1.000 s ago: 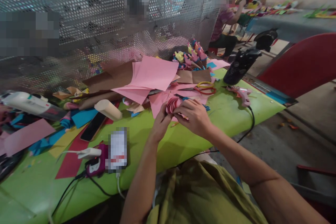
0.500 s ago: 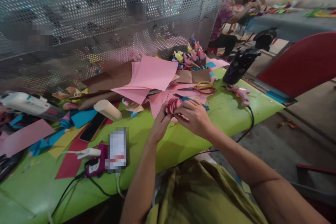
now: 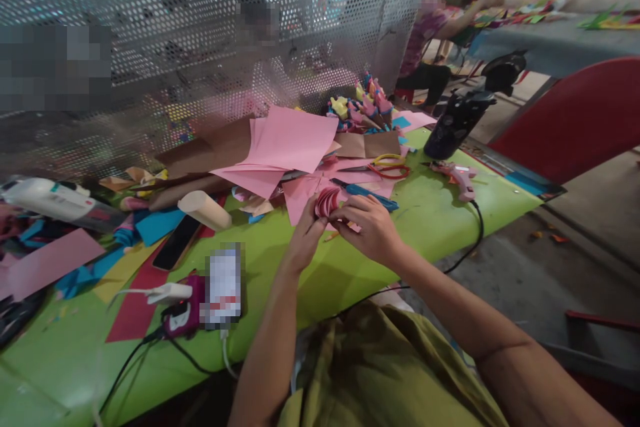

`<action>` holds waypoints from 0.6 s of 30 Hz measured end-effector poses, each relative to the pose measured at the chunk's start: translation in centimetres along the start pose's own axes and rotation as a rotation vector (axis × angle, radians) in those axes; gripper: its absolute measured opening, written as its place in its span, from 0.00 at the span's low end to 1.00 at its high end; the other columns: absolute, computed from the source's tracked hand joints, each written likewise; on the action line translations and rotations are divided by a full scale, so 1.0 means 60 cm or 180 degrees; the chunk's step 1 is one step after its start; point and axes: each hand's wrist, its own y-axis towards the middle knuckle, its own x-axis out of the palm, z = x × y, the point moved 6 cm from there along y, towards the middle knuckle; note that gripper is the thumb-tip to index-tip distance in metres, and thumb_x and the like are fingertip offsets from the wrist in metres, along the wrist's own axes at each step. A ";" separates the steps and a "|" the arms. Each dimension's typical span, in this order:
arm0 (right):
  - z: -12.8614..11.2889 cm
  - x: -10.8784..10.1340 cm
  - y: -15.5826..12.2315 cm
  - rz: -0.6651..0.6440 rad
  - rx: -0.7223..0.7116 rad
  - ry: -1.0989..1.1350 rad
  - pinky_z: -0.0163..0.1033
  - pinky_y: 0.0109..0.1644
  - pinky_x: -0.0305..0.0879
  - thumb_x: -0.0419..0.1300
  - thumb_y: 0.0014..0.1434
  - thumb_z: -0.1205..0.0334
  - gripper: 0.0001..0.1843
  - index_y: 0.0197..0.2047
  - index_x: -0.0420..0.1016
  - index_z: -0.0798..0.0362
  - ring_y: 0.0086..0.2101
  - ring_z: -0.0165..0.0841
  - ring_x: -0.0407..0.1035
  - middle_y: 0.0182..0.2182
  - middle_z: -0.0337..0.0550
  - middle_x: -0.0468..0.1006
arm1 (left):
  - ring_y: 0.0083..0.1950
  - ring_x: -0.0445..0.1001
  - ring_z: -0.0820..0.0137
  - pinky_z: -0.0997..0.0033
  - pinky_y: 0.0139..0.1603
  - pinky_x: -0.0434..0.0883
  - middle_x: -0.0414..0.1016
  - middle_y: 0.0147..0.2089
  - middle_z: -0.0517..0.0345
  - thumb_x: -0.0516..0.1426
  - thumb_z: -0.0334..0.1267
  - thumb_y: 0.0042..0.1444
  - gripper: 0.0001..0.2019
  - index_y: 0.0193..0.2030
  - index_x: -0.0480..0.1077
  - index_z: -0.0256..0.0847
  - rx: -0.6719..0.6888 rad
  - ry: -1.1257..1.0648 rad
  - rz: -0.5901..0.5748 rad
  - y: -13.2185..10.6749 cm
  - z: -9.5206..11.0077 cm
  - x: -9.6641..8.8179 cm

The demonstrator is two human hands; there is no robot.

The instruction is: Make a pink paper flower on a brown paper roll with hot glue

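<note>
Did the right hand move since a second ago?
Yes, a little. The right hand, holding the pink paper, slid back toward the person, away from the red scissors, uncovering a blue handle.

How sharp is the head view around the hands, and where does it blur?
Head view: the left hand and right hand on the pink folded paper are reasonably sharp; the perforated metal screen smears toward the left edge; wide-angle distortion bows the green table.

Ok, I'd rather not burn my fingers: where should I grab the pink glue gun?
Probably its handle, coming from the right: the pink glue gun lies on its side on the green table, nozzle pointing left towards the scissors, handle end towards the black cord.
</note>
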 end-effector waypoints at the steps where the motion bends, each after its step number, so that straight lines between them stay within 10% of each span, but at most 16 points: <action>1: 0.000 0.000 0.000 -0.0008 -0.0014 -0.0015 0.42 0.40 0.56 0.58 0.66 0.67 0.09 0.38 0.79 0.50 0.34 0.35 0.70 0.31 0.42 0.79 | 0.72 0.61 0.59 0.56 0.74 0.56 0.65 0.70 0.51 0.54 0.41 0.62 0.26 0.67 0.62 0.45 -0.0034 -0.0026 0.0012 0.000 0.000 0.000; 18: 0.001 0.004 -0.005 0.0185 -0.0384 -0.0168 0.42 0.41 0.55 0.60 0.68 0.61 0.08 0.38 0.79 0.50 0.34 0.35 0.69 0.33 0.42 0.79 | 0.71 0.63 0.59 0.54 0.74 0.56 0.68 0.69 0.52 0.53 0.41 0.62 0.25 0.66 0.64 0.45 -0.0197 -0.0242 0.0036 -0.004 0.000 0.000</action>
